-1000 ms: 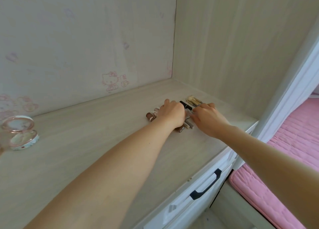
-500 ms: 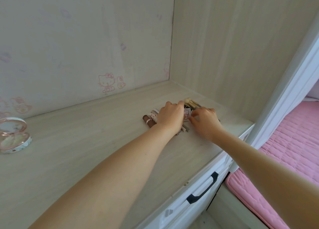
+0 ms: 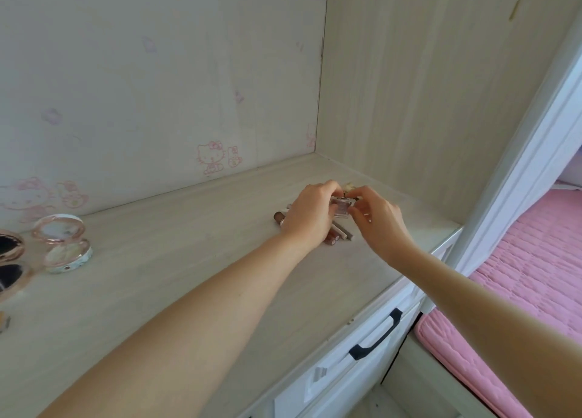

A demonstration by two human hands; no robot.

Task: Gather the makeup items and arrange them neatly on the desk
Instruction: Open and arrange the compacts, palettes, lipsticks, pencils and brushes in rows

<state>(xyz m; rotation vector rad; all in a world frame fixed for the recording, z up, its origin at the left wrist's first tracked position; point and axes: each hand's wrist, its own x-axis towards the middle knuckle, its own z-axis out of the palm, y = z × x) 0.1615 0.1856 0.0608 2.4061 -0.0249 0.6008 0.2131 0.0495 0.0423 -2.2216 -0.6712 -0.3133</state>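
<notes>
A small clear square makeup case (image 3: 341, 210) with a pinkish inside is lifted just above the pale wooden desk (image 3: 176, 269). My left hand (image 3: 310, 214) and my right hand (image 3: 376, 217) both pinch it, one on each side. Under and around my hands lies a cluster of makeup sticks: a brown tube (image 3: 278, 217) at the left, beige pencils (image 3: 341, 230) and brown tubes (image 3: 332, 239) at the front. Something pale (image 3: 348, 185) peeks out behind my fingers. Much of the cluster is hidden by my hands.
At the desk's far left stands an open round compact with a mirror (image 3: 63, 243), beside rose-gold round items (image 3: 9, 260). Cabinet walls close the back and right. A white drawer with a black handle (image 3: 376, 335) is below the front edge. A pink mattress (image 3: 516, 291) lies at right.
Both hands were flat on the cluster a second ago; now they have raised the small clear case between them. The camera has shifted, bringing more of the left desk into view.
</notes>
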